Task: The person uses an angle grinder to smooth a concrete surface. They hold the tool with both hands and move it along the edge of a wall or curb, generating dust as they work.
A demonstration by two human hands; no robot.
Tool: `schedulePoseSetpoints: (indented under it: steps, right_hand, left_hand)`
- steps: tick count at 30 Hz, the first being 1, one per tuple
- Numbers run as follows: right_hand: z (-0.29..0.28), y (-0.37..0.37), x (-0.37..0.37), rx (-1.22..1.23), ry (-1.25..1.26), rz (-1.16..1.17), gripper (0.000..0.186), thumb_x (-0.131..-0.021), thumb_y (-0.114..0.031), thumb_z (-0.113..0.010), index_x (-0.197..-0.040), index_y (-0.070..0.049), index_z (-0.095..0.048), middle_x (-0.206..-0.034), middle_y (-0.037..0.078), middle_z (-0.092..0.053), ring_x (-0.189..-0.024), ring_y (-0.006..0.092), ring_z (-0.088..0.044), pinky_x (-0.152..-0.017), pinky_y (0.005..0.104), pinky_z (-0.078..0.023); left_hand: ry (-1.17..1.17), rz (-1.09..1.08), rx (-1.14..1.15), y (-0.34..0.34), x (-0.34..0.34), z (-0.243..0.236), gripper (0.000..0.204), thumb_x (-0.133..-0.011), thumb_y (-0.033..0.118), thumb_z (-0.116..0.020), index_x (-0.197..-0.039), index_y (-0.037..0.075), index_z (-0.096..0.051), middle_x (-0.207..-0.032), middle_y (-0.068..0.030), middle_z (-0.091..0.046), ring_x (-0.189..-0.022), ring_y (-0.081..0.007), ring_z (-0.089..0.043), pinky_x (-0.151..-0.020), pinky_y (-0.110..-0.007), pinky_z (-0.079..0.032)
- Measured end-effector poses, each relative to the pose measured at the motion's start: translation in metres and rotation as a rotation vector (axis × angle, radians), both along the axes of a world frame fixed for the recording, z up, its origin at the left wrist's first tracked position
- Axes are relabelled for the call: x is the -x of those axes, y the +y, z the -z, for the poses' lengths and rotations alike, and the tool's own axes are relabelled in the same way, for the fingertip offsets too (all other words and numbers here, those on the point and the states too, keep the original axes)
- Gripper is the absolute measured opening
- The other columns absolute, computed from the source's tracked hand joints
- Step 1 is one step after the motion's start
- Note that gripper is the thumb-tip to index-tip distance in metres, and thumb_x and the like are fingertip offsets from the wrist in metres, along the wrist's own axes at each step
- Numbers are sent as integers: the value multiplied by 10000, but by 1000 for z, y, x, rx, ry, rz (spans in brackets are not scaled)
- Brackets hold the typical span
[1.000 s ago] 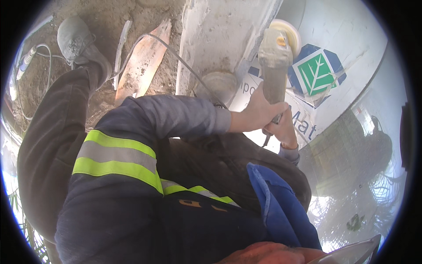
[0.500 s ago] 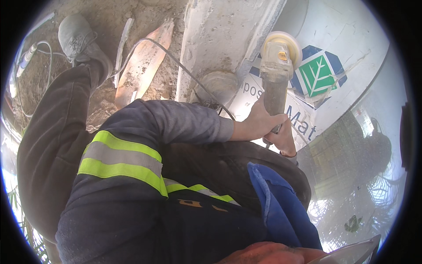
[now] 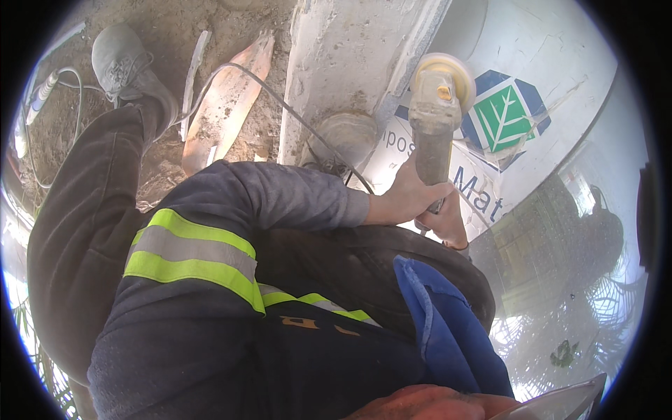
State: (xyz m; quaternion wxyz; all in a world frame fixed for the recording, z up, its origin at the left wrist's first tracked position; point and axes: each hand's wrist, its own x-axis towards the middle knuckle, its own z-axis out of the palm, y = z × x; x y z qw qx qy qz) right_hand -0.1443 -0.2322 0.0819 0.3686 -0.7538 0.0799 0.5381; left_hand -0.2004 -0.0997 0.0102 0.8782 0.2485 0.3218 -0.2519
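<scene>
Tapered brown piece (image 3: 231, 105) lying on dirt ground (image 3: 171, 28); thin pale strip (image 3: 195, 84) just beside it.

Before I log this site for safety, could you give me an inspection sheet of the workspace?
Surface: pale, glossy curved surface with a green leaf emblem.
Tools: dusty power tool with a pale round disc; disc contact unclear.
Clutter: flat orange-brown piece and thin white strip on dirt.
Hands: left hand has its grip around the power tool's body; right hand at its rear.
Cables: grey cable crosses the flat orange-brown piece in view; any join to the power tool is hidden.
Surroundings: long grey slab beside the curved surface, which shows leafy reflections.
</scene>
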Motion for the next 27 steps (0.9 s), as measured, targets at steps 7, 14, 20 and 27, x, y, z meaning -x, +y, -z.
schedulePoseSetpoints:
  steps: [7,14,20,27]
  right_hand:
    - [5,-14,6,10,75,19,476,-721,-112,-826,-1127,48,-637,-966,71,-710,-812,110,-668,-681,272,-530]
    - [2,-14,6,16,113,8,480,-728,-116,-814,-1149,42,-645,-974,62,-714,-866,121,-673,-748,283,-533]
    - [3,-24,12,40,159,32,471,-730,-142,-827,-1133,36,-660,-976,61,-713,-882,128,-670,-766,288,-527]
    - [4,-10,11,-8,117,36,439,-727,-56,-770,-1110,33,-575,-798,35,-639,-628,93,-599,-523,267,-468]
  left_hand:
    - [-6,46,-41,0,3,-1,625,-844,243,-780,-1335,-10,-486,-1188,-148,-635,-1118,-231,-646,-965,-390,-545]
    - [17,45,97,-1,6,3,570,-853,203,-790,-1307,-5,-516,-1172,-129,-644,-1098,-210,-644,-959,-380,-543]
    - [20,78,205,2,8,7,489,-847,141,-802,-1254,-4,-573,-1170,-118,-652,-1096,-199,-648,-945,-370,-544]
    - [36,30,222,3,8,6,535,-805,159,-802,-1255,4,-558,-1139,-127,-655,-1055,-214,-656,-914,-377,-553]
